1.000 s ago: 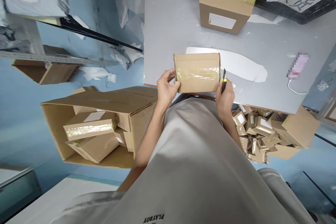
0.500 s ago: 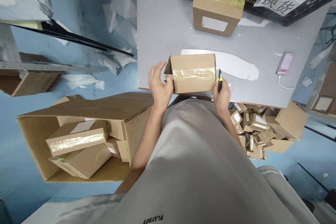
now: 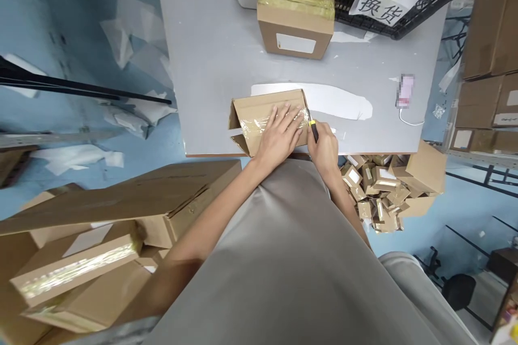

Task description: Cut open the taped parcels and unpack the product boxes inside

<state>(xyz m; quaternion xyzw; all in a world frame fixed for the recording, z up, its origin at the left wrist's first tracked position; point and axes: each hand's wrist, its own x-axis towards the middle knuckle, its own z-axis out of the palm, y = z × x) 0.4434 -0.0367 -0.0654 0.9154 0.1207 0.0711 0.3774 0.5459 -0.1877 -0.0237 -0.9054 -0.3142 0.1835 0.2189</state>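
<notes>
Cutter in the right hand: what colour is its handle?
Black handle with a yellow band, best seen in the head view.

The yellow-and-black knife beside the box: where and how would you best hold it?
Probably by the black handle, coming from the near right, as the right hand does. The handle points back toward the person, while the thin blade points away at the box's right end, so gripping there should stay clear of the edge.

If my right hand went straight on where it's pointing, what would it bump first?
Probably the taped box: the right hand, gripping the cutter, points up and leftward at its end. The blade looks close to that edge; depth is unclear.
</notes>
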